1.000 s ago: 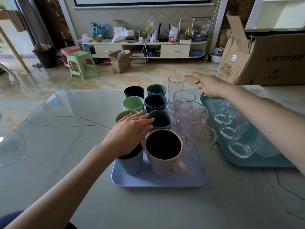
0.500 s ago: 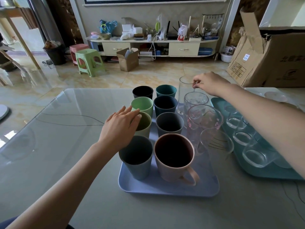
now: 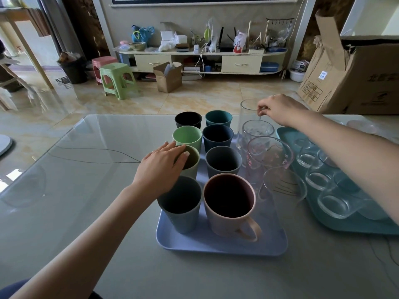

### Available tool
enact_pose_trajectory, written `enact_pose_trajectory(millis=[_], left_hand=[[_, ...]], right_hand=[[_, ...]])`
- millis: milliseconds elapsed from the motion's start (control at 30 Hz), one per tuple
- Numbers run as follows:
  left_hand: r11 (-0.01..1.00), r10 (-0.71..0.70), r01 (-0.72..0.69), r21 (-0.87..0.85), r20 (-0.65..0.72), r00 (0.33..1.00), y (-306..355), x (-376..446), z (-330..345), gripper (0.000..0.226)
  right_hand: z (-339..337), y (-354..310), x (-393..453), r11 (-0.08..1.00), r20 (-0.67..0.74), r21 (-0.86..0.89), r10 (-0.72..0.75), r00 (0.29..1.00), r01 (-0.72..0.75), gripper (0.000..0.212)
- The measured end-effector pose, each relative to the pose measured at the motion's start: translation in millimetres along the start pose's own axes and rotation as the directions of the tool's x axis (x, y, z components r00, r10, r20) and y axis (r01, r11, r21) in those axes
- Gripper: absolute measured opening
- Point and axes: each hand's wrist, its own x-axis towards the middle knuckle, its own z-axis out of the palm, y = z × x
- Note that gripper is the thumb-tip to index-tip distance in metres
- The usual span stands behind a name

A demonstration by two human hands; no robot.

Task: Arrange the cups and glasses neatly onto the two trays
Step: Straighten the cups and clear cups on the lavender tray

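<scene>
My left hand lies flat, fingers spread, on the olive cup on the blue tray; my right hand pinches the far tall glass by its rim, where a slip could topple neighbouring glasses.

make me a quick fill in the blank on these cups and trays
1. The pink mug stands on the ____ tray.
2. The left hand rests on the olive cup, just in front of the light ____ cup.
3. The right hand pinches the rim of a tall ____.

Missing words: blue; green; glass
</scene>
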Motion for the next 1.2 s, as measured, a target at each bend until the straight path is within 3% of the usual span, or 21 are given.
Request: enact_pose_trajectory(millis=[333, 667, 800, 900, 967, 1100, 1200], left_hand=[[1.000, 0.015, -0.016, -0.016, -0.016, 1.000, 2, -1, 0, 0.043], [0.999, 0.014, -0.015, -0.034, -0.020, 1.000, 6, -3, -2, 0.043], [0.986, -0.011, 0.011, -0.164, 0.006, 1.000, 7, -2, -4, 0.046], [0.898, -0.111, 0.120, -0.424, 0.047, 0.993, 8, 1, -7, 0.049], [0.805, -0.185, 0.178, -0.567, 0.045, 0.982, 0, 5, -7, 0.048], [0.613, -0.336, 0.298, -0.732, 0.100, 0.936, -24, 10, -2, 0.041], [0.489, -0.437, 0.408, -0.771, 0.188, 0.880, -36, 4, 12, 0.034]], right_hand=[[-2, 5, -6, 1.000, 0.002, 0.018, 0.006, 1.000, -0.006, 0.015], [5, -3, -11, 0.987, -0.075, 0.152, 0.065, 0.995, -0.053, 0.014], [8, -1, -13, 0.980, -0.056, 0.173, 0.105, 0.993, -0.094, 0.026], [10, 0, -31, 0.912, -0.056, 0.376, 0.199, 0.978, -0.164, 0.068], [10, 0, -56, 0.843, -0.076, 0.494, 0.287, 0.955, -0.214, 0.075], [19, -4, -135, 0.813, -0.059, 0.494, 0.383, 0.922, -0.306, 0.037], [29, -7, -201, 0.754, 0.055, 0.522, 0.435, 0.899, -0.397, 0.012]])
